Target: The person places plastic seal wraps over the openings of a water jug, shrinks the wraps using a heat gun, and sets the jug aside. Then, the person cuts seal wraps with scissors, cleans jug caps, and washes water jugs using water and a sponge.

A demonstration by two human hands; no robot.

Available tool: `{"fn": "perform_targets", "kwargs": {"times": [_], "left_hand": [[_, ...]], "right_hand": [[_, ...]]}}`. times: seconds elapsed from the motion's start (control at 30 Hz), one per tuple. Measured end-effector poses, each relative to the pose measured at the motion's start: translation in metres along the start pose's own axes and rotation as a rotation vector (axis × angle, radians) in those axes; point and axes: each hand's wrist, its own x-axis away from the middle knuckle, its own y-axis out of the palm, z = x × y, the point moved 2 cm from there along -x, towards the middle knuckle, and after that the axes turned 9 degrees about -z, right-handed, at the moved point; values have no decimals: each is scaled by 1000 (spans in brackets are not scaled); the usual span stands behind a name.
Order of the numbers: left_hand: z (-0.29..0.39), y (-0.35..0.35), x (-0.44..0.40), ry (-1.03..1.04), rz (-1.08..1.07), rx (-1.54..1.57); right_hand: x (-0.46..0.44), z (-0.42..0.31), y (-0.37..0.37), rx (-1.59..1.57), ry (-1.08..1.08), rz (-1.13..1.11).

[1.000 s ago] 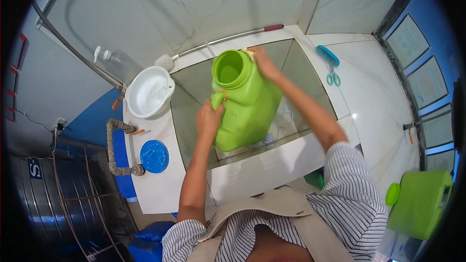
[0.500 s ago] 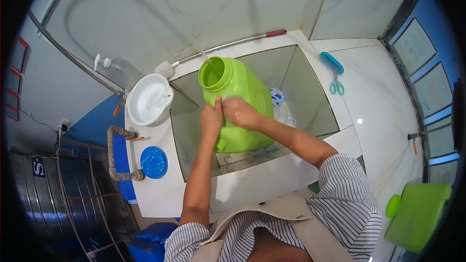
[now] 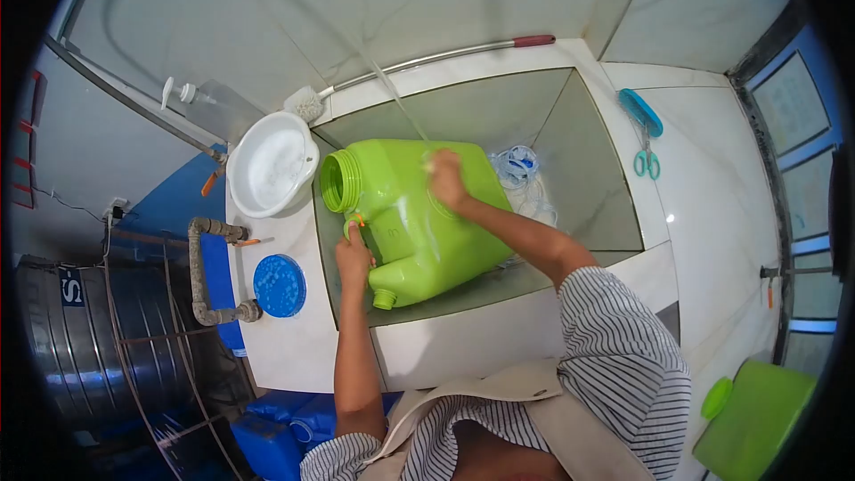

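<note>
A large light-green plastic jerrycan (image 3: pixel 405 249) lies tilted on its side over the sink (image 3: pixel 597 160), its uncapped wide mouth (image 3: pixel 340 181) facing left. My left hand (image 3: pixel 354 258) is closed around its handle near the mouth. Pressed against the can's upper side is my right hand (image 3: pixel 448 180), fingers curled; whatever may be under them is hidden. A thin hose or stream (image 3: pixel 396 93) comes down from above and ends on the can just beside my right hand. Wet streaks show on the green surface.
A white basin (image 3: pixel 274 165), a pump bottle (image 3: pixel 214 107) and a blue lid (image 3: pixel 280 286) stand left of the sink. A long-handled brush (image 3: pixel 436 61) lies behind it. Scissors (image 3: pixel 647 160) and a teal brush (image 3: pixel 640 113) lie right. Coiled white-blue material (image 3: pixel 525 174) sits in the sink.
The jerrycan has tipped from nearly upright onto its side, its mouth swinging left and down. My left hand has moved left and down with the handle; my right hand has moved up onto the can's side.
</note>
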Motion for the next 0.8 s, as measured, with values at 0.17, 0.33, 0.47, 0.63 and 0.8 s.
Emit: {"fn": "perform_targets", "kwargs": {"times": [0.17,0.33,0.47,0.63,0.8], "left_hand": [[-11,-3,-10,7,18,-3],[-1,-2,-5,3,46,-28],[-3,-1,-3,-18,47,-59],[-7,-3,-8,-20,46,-58],[-7,0,-8,12,36,-23]], "right_hand": [[106,-57,-6,103,-177,-206],[-31,-32,18,-46,-209,187],[23,143,-34,456,51,51],[183,70,1,722,245,-130],[61,-99,0,582,-438,-270]]}}
